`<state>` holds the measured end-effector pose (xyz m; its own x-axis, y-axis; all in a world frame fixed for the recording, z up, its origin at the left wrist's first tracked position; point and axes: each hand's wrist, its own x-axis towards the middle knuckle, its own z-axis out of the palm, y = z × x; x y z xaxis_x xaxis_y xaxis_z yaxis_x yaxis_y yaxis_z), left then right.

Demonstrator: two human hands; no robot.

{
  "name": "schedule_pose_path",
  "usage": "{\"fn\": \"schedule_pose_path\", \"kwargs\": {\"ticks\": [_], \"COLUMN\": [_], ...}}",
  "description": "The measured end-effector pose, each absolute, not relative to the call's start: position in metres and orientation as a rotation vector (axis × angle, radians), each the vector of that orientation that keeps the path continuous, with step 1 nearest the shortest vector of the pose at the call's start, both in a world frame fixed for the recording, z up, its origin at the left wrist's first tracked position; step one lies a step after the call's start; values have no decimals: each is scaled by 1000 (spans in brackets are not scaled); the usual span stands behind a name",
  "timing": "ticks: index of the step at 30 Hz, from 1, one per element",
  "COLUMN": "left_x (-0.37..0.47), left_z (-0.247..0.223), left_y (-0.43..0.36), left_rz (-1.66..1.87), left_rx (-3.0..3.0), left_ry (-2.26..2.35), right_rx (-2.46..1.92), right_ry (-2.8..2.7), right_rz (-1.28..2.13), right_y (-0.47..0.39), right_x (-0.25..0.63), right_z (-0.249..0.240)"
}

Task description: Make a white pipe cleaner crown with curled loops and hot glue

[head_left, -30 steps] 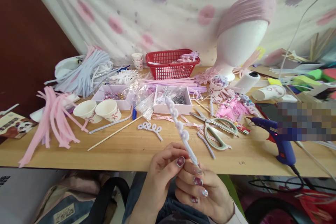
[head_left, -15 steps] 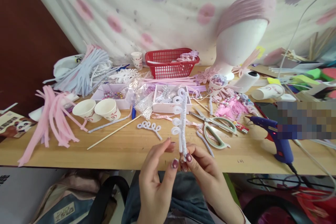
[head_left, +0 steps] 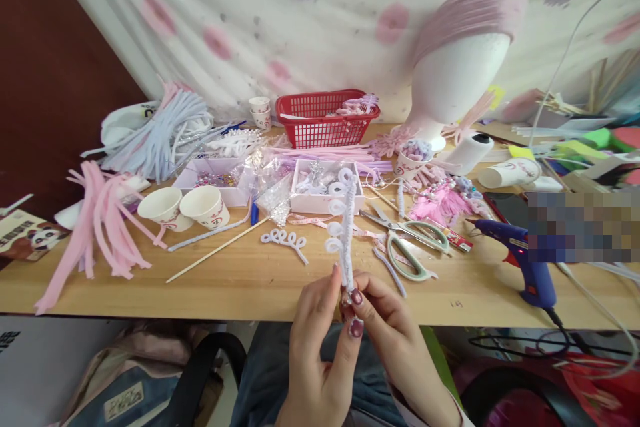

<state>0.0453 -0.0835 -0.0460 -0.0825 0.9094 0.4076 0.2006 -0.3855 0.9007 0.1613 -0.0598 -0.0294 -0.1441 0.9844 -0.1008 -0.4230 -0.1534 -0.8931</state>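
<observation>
curly white pipe cleaner stem point(head_left: 346, 227) | fuzzy white, little loops curling off its left side plus one at the top | standing pretty much upright, bottom end pinched in fingertips | sits just left of the green-handled scissors point(head_left: 407, 247), top loop reaching up in front of the white tray point(head_left: 300, 203)

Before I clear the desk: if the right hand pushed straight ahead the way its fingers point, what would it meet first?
Probably the white looped pipe-cleaner piece that the right hand and left hand pinch; beyond it, likely the white tray, though depth is unclear.
</observation>
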Motion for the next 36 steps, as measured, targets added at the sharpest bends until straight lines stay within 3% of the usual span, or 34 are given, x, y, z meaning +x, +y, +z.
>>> {"fn": "schedule_pose_path", "kwargs": {"ticks": [14, 28, 36], "left_x": [56, 42, 54], "left_z": [-45, -49, -46], "left_y": [-87, -80, -84], "left_rz": [1595, 1582, 1606], "left_rx": [1134, 1284, 960], "left_ry": [1087, 951, 1009], "right_rx": [-879, -768, -760], "right_ry": [-932, -990, -953], "right_rz": [1607, 1673, 1718], "right_y": [-60, -57, -56], "right_x": [161, 162, 163], "right_z": [-28, -30, -26]}}
